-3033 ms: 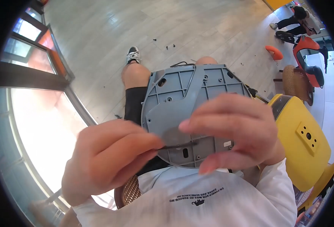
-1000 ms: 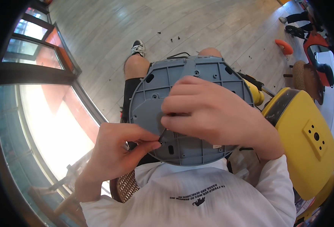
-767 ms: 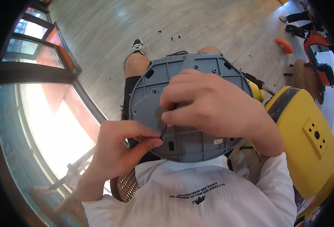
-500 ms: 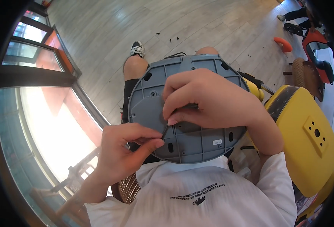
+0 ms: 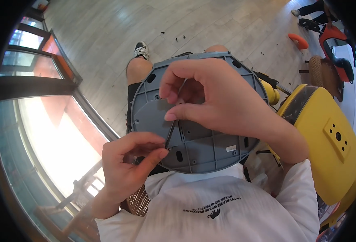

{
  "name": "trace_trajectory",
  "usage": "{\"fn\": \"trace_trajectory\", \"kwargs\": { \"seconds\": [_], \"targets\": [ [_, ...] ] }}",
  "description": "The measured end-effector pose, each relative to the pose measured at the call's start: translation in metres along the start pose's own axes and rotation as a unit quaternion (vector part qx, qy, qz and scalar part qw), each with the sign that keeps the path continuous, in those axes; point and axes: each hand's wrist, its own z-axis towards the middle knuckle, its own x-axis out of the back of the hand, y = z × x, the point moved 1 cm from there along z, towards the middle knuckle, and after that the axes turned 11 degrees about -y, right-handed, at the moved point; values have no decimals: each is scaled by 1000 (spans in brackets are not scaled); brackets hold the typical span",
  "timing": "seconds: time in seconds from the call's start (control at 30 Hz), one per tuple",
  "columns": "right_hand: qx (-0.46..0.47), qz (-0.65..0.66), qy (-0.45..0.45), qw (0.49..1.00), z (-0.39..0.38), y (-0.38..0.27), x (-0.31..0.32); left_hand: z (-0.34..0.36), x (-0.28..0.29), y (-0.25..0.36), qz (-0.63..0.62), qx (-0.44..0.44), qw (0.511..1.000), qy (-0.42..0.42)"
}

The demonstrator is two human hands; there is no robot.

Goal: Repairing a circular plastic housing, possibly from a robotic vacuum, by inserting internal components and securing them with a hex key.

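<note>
A round grey plastic panel (image 5: pixel 202 149) with ribs and slots rests on my lap, underside up. My right hand (image 5: pixel 214 101) lies over its middle and pinches a thin dark metal tool (image 5: pixel 171 133), shaped like a small bent key, between thumb and forefinger. My left hand (image 5: pixel 131 161) is at the panel's lower left edge, fingers pinched at the tool's lower tip, where something small may be held but is hidden. The tool's upper end is covered by my right fingers.
A yellow plastic chair shell (image 5: pixel 327 141) stands at my right. Farther right are an orange and black ride-on toy (image 5: pixel 335 36) and an orange part (image 5: pixel 299 40) on the wooden floor (image 5: pixel 105 32). Small dark screws lie scattered there. A glass wall (image 5: pixel 44 133) runs along my left.
My right hand has lifted and curled, now pinching the thin tool upright over the panel. My left hand has risen to the tool's lower tip. The panel has stayed on my lap.
</note>
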Motion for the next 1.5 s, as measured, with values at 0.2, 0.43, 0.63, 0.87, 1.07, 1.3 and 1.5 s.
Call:
{"fn": "trace_trajectory", "kwargs": {
  "seconds": [0.2,0.43,0.63,0.87,1.07,1.3,1.5],
  "targets": [
    [-1,54,49,997,12,-11,-7,-5,6,-7,65,-84,994,-10],
    [9,12,27,1000,20,-1,-12,0,4,-5,88,-75,993,-19],
    [32,-30,34,998,32,-3,-21,-3,1,-4,117,-79,990,-5],
    [91,-110,53,988,47,-3,-45,-9,2,-14,215,-162,962,44],
    [191,-188,34,963,54,-5,-70,-24,11,-23,463,-249,846,84],
    [214,-148,-62,964,46,-11,-82,-53,28,-1,539,-371,749,105],
    [70,-119,-41,990,46,1,-67,-42,51,2,477,-402,770,134]
  ]
}}
